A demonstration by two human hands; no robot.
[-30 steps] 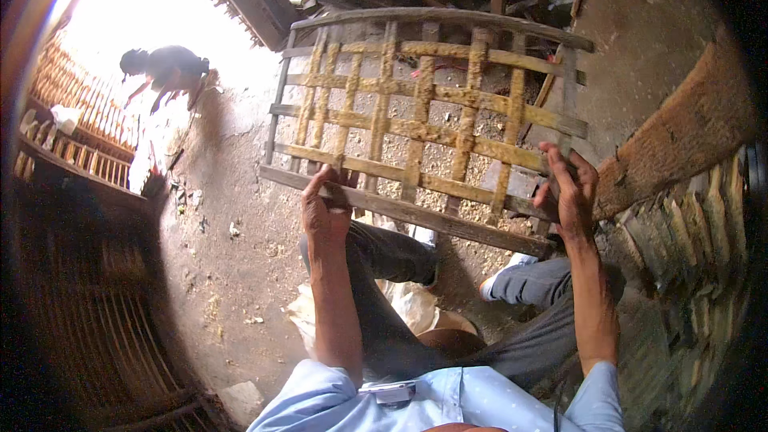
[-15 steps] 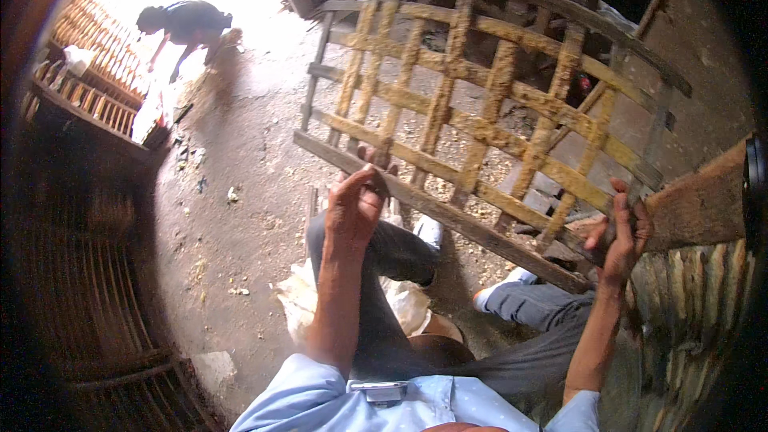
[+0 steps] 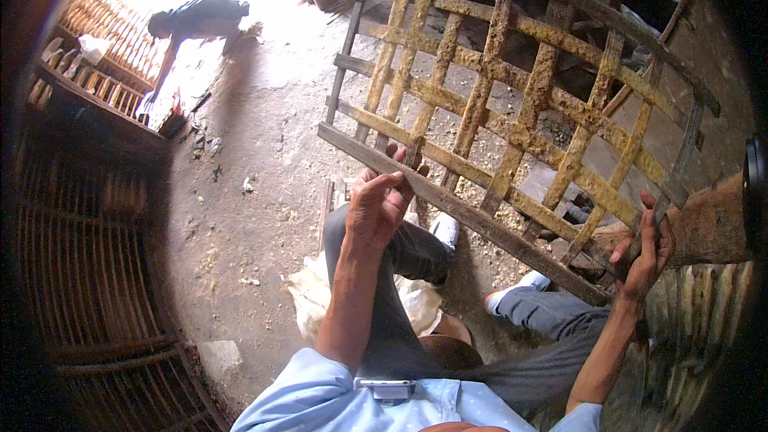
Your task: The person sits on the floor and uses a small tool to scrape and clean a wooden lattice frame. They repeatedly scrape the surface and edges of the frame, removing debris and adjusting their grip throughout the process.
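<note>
A wooden lattice frame (image 3: 500,116) is held up and tilted in front of me. Its crossed slats carry a rough yellowish crust, while the outer rails are bare grey wood. My left hand (image 3: 380,204) is closed round the near rail toward its left end, thumb on the rail and fingertips showing behind it. At the frame's near right corner, my right hand (image 3: 642,256) grips the wood, its fingers partly spread up along the side. Beneath the frame are my legs in dark grey trousers (image 3: 392,296).
A bending person (image 3: 204,20) works by the bright opening at far left. Slatted wooden walls (image 3: 92,264) line the left. Pale crumbs litter the earthen floor (image 3: 256,248). A whitish sack (image 3: 308,300) lies by my legs; a plank (image 3: 708,224) and corrugated sheet (image 3: 696,308) stand at right.
The frame and both hands sit slightly farther right in the picture, though the whole view has shifted that way too. Both grips stay the same. The far person is bent lower.
</note>
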